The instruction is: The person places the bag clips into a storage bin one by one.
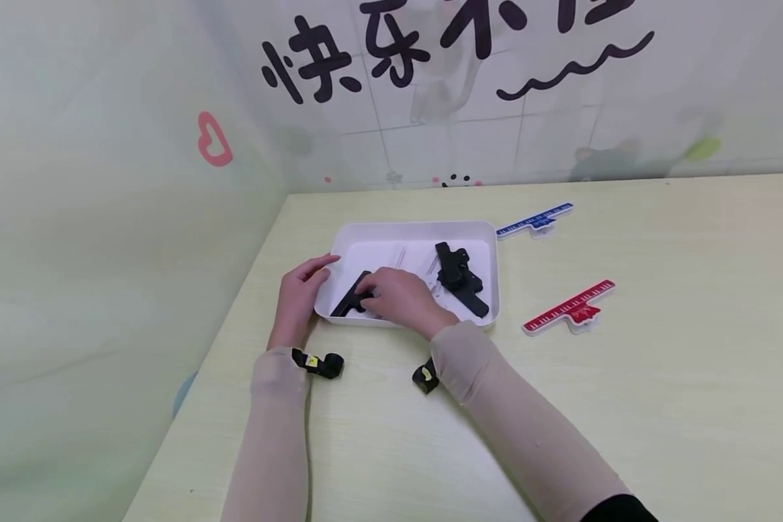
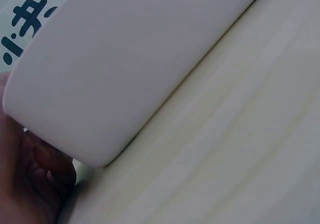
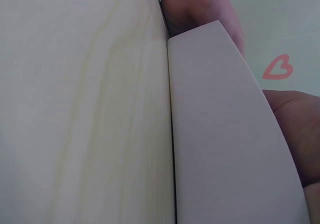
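A shallow white tray sits on the table and holds several black clips. My left hand holds the tray's left end at the rim; the left wrist view has its fingers partly hidden behind the tray wall. Over the tray's near wall reaches my right hand, pinching a long black clip that lies slanted at the tray's left side. In the right wrist view the wall hides most of that hand. Other black clips lie piled at the tray's right, beside clear pieces.
A blue ruler-like clip lies just off the tray's far right corner. Further right and nearer is a red ruler-like clip. A printed curtain hangs behind the table and along its left edge.
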### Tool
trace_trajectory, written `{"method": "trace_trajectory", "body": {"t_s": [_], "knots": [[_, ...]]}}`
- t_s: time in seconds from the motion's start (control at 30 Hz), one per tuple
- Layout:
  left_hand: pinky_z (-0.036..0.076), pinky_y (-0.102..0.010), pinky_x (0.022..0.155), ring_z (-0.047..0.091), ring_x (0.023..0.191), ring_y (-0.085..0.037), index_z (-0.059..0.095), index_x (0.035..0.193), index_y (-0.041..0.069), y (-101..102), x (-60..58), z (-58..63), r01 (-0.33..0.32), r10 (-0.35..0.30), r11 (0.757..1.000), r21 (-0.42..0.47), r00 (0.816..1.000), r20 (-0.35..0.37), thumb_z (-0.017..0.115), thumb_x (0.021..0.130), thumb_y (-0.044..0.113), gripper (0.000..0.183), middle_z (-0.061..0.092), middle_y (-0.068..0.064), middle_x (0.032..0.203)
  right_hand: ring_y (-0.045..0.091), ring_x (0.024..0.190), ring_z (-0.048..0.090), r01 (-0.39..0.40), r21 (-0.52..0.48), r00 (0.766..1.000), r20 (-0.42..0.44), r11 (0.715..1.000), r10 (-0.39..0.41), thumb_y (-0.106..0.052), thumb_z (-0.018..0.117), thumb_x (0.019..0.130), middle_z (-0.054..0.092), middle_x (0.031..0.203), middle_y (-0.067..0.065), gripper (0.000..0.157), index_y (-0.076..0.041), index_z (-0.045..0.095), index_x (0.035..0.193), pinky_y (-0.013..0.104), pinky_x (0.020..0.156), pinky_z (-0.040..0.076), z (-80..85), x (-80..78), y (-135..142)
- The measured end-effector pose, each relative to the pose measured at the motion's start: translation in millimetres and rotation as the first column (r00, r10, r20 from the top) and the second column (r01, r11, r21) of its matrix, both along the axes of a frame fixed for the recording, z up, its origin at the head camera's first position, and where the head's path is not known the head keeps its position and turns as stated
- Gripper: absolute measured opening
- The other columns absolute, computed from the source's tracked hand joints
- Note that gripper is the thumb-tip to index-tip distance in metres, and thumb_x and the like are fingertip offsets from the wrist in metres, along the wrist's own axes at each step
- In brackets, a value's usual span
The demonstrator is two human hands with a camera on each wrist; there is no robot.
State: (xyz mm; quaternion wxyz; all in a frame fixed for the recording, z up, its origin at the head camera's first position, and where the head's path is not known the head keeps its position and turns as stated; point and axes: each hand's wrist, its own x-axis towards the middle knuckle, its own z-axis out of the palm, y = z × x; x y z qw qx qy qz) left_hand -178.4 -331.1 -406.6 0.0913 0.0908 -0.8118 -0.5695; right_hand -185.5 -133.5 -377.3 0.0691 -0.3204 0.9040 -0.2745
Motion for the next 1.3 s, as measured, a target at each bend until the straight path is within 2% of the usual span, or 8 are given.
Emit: {"method": "trace_trajectory", "body": {"t_s": [0.27,0.47,0.73,0.93,1.1,1.3], "knots": [[0.036,-0.028,0.095,0.042,0.115,-0.004,0.067,0.106,0.025,0,0.0,1.1,0.012,-0.011,1.000,0.009,1.000,-0.009,0.055,0.087,0.019,0.023,0.055,0.010,0.119,0.007,0.090,0.053,0.011,-0.007,1.000,0.004,1.000,-0.011,-0.027,0.059,0.084,0.060,0.100,-0.008,0.023,-0.024,0.065,0.106,0.027,0.078,0.042,-0.5,-0.7,1],[0.037,-0.029,0.093,0.043,0.114,-0.005,0.067,0.106,0.025,-1,-0.9,0.4,-0.004,0.004,1.000,0.020,1.000,-0.002,0.055,0.087,0.019,0.023,0.054,0.010,0.120,0.008,0.091,0.052,0.020,-0.033,1.000,0.014,0.999,-0.019,-0.027,0.058,0.084,0.058,0.105,-0.005,0.024,-0.023,0.064,0.107,0.028,0.079,0.042,-0.7,-1.0,1],[0.039,-0.029,0.093,0.043,0.114,-0.007,0.067,0.107,0.022,1,-2.2,-1.5,0.005,-0.004,0.998,0.068,1.000,-0.011,0.054,0.087,0.016,0.024,0.053,0.008,0.121,0.009,0.087,0.052,0.033,-0.127,0.999,0.015,0.991,-0.032,-0.027,0.056,0.087,0.058,0.101,-0.006,0.021,-0.021,0.064,0.105,0.026,0.078,0.042,-1.8,0.9,5],[0.039,-0.030,0.092,0.044,0.114,-0.006,0.067,0.107,0.023,0,-1.0,-0.9,0.009,-0.008,0.999,0.048,1.000,-0.017,0.054,0.087,0.017,0.024,0.053,0.008,0.121,0.005,0.082,0.053,0.010,-0.177,1.000,0.004,0.984,-0.009,-0.027,0.054,0.088,0.060,0.097,-0.011,0.020,-0.022,0.064,0.105,0.024,0.074,0.042,1.0,5.4,5],[0.039,-0.030,0.092,0.044,0.114,-0.007,0.066,0.108,0.022,-2,-0.7,-1.6,0.016,-0.015,0.998,0.055,1.000,-0.021,0.054,0.087,0.016,0.025,0.053,0.008,0.122,0.004,0.075,0.052,0.022,-0.231,0.999,-0.030,0.973,-0.030,-0.028,0.052,0.089,0.061,0.096,-0.013,0.021,-0.025,0.064,0.105,0.022,0.069,0.042,6.2,11.5,9],[0.038,-0.029,0.093,0.043,0.114,-0.006,0.067,0.106,0.023,-2,-2.5,-2.0,0.019,-0.018,0.999,0.041,1.000,-0.018,0.054,0.087,0.016,0.024,0.054,0.008,0.120,0.004,0.068,0.053,0.036,-0.334,0.999,0.012,0.942,-0.034,-0.029,0.051,0.089,0.061,0.087,-0.018,0.020,-0.026,0.066,0.102,0.021,0.063,0.042,10.4,21.7,23]]}}
